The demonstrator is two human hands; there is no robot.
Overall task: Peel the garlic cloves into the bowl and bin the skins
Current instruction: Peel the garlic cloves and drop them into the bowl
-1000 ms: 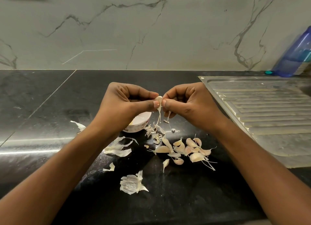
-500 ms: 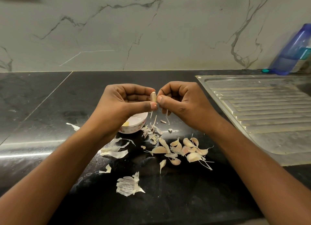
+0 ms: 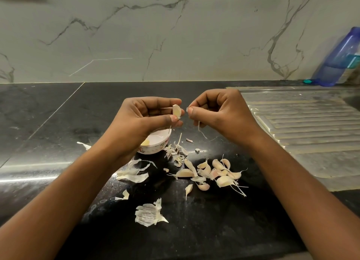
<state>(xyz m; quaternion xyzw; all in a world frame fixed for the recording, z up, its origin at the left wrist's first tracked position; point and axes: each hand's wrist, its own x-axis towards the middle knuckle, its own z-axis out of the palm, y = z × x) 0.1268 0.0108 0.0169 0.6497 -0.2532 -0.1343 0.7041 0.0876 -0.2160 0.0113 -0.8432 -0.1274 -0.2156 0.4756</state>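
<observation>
Left grip (image 3: 145,120) pinched a clove (image 3: 176,111) over the bowl (image 3: 153,149), probably ready to drop it in; right grip (image 3: 224,111), just beside, pinched a skin strip (image 3: 199,126). Unpeeled cloves (image 3: 220,171) lay on the surface (image 3: 58,113).

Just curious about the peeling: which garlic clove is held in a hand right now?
The clove pinched in the left hand; the other cloves lie loose on the black counter.
</observation>
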